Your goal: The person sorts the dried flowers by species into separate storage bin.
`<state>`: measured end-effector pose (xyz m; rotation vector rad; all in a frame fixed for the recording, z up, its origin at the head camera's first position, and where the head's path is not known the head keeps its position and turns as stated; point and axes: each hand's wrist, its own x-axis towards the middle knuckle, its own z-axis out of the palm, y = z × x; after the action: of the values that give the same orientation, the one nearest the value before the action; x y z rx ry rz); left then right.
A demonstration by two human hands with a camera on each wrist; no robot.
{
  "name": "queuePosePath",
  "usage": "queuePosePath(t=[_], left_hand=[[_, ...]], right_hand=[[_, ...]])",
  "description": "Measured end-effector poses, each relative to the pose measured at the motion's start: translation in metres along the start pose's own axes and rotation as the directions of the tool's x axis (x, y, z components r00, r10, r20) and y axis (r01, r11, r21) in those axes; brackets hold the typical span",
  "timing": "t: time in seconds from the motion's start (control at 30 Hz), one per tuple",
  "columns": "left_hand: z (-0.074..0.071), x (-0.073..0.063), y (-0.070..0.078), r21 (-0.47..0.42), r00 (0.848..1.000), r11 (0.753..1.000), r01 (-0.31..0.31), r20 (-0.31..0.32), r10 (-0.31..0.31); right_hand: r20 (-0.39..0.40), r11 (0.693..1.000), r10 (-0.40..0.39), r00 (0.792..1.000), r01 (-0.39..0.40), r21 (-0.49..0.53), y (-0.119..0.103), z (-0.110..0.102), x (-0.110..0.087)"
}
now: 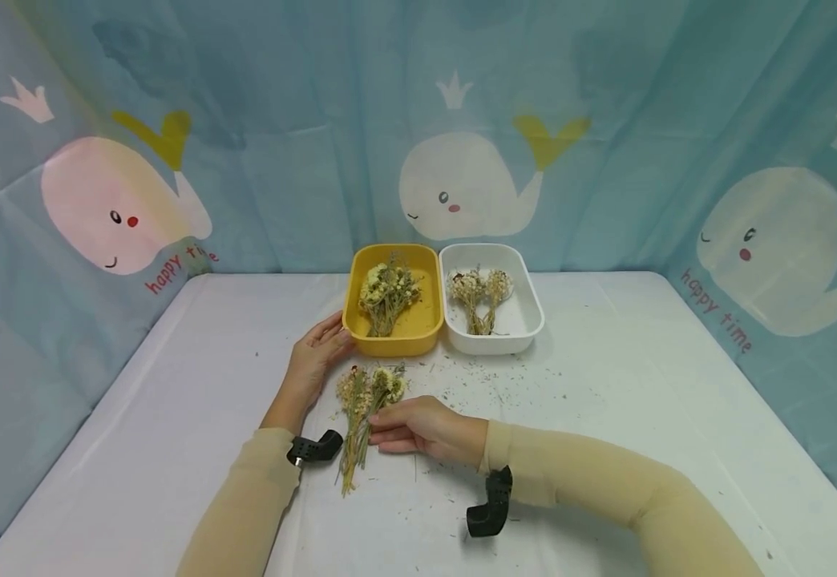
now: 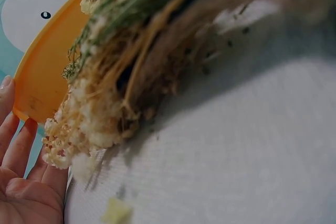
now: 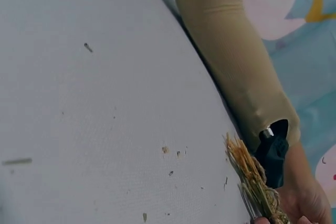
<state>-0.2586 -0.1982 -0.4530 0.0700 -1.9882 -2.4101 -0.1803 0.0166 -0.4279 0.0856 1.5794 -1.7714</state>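
Observation:
My left hand [image 1: 314, 357] rests against the left side of a yellow container [image 1: 394, 346], its extended fingers touching the wall near the front corner. Pale yellow dried flowers [image 1: 386, 292] lie inside that container. On the table in front are two bunches of dried flowers side by side. The left one is a beige bunch [image 1: 353, 394], stems toward me; the other is a pale yellow bunch [image 1: 387, 385]. My right hand [image 1: 424, 429] pinches the stems of the pale yellow bunch between thumb and fingers. In the right wrist view, twine wraps the stem ends [image 3: 257, 177].
A white container [image 1: 494, 344] stands against the yellow one on its right, with beige dried flowers [image 1: 467, 290] inside. Bits of stem and petal are scattered over the white table [image 1: 606, 385]. A blue whale-print curtain [image 1: 303, 176] hangs behind and along both sides.

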Motion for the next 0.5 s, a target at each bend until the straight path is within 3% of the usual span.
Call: queuePosePath(t=[0.23, 0.5], left_hand=[[0.0, -0.0003, -0.0003, -0.002, 1.0, 1.0, 0.006, -0.012, -0.006], [0.0, 0.0009, 0.0008, -0.009, 1.0, 1.0, 0.013, -0.018, -0.013]], right_hand=[[-0.025, 0.999, -0.03, 0.999, 0.029, -0.026, -0.002, 0.0043, 0.003], [-0.075, 0.998, -0.059, 0.995, 0.061, 0.023, -0.0021, 0.0083, 0.0057]])
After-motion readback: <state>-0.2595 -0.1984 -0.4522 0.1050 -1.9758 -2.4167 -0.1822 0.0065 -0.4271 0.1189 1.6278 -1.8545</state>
